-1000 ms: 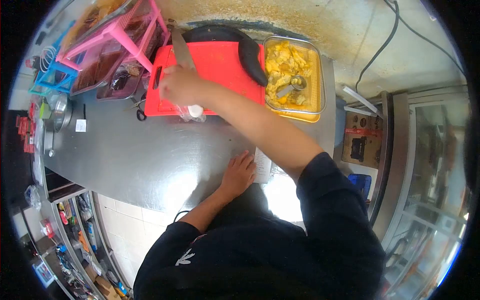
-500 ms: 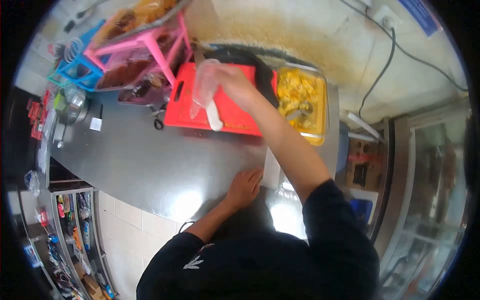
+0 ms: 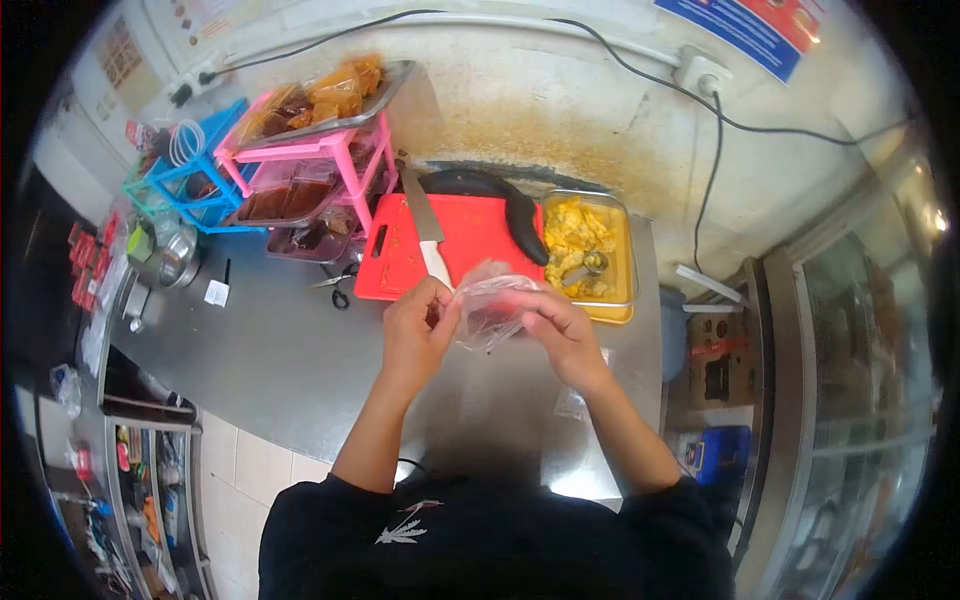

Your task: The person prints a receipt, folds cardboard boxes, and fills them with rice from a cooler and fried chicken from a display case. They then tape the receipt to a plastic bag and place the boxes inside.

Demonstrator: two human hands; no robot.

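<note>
A thin clear plastic bag (image 3: 492, 312) is stretched between my two hands, just in front of the red cutting board (image 3: 468, 225). My left hand (image 3: 415, 328) pinches its left side, fingers curled close to the knife's handle. On the other side, my right hand (image 3: 562, 335) grips the bag with bent fingers, some of them overlapping the film. A large knife (image 3: 425, 215) with a white handle lies on the board, its blade toward the wall. The curved black object (image 3: 525, 228) rests across the board's right end.
Right of the board stands a yellow tray (image 3: 622, 262) of yellow food pieces with a metal scoop (image 3: 594, 264) in it. A pink rack (image 3: 350, 160) with trays of packed bags is at the back left. Scissors (image 3: 340, 285) and a white tag (image 3: 217, 292) lie on the metal table (image 3: 270, 350).
My right hand has come back from over the board with the plastic bag. The left hand has lifted from the table's near edge and taken hold of the bag too. The view has tilted up.
</note>
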